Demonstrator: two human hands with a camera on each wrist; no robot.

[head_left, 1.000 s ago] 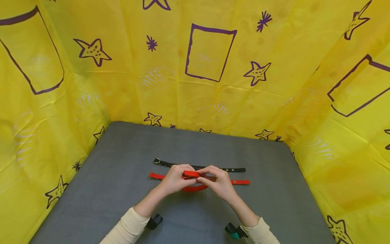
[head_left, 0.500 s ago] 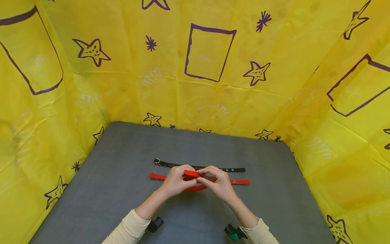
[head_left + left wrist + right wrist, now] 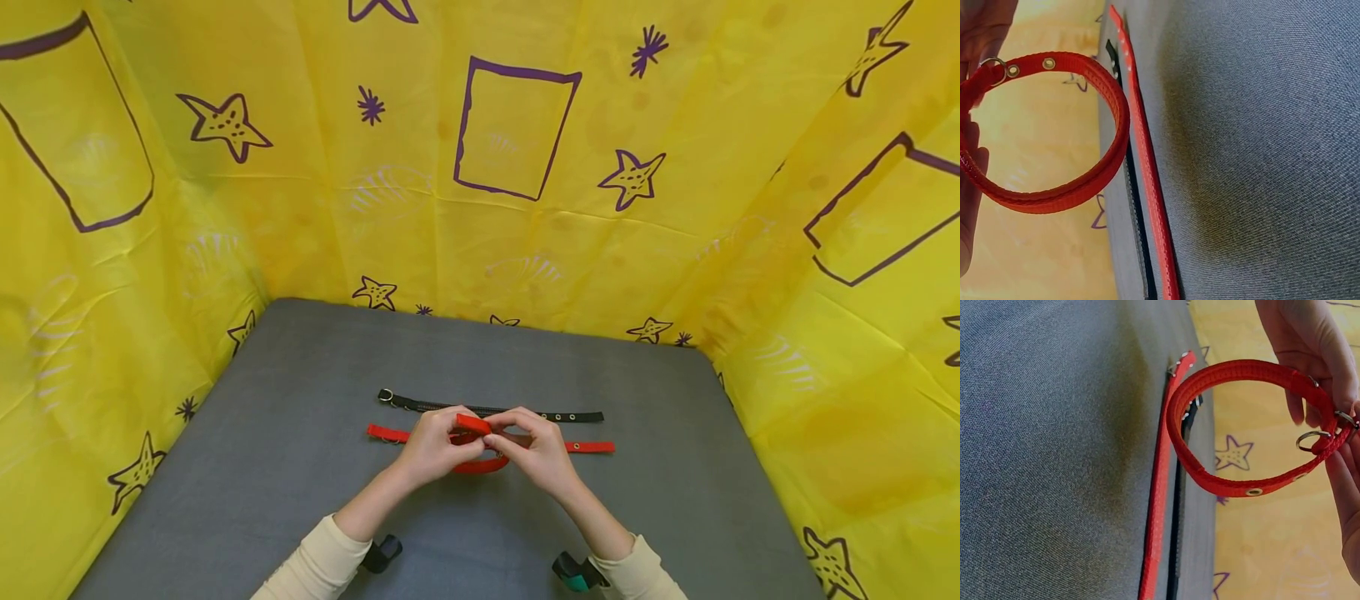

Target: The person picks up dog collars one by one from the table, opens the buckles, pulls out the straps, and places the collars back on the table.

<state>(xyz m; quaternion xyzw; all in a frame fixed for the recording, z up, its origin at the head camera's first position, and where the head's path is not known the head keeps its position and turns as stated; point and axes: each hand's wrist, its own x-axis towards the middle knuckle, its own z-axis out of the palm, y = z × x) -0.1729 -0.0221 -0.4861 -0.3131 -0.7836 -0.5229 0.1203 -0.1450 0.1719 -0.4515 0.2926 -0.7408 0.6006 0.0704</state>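
Note:
Both hands hold up a red collar (image 3: pixel 482 467), bent into a ring, above the grey table. My left hand (image 3: pixel 435 447) grips its buckle side, fingers curled round the strap. The thumb and index finger of my right hand (image 3: pixel 542 454) pinch the strap where its ends meet, and a flat red strap end (image 3: pixel 472 424) juts up between the hands. In the right wrist view, metal rings (image 3: pixel 1314 440) sit near the fingertips, and metal eyelets (image 3: pixel 1254 492) line the lower part of the loop. Fingers partly hide the buckle.
A second red collar (image 3: pixel 592 447) lies straight on the grey tabletop (image 3: pixel 315 367), beneath the hands. Behind it lies a black collar (image 3: pixel 577 417) with eyelets and a ring. Yellow patterned cloth (image 3: pixel 300 217) walls the back and sides.
The strap end between the hands has tilted slightly and slid a little to the right. Both hands stay nearly in place, still holding the red collar.

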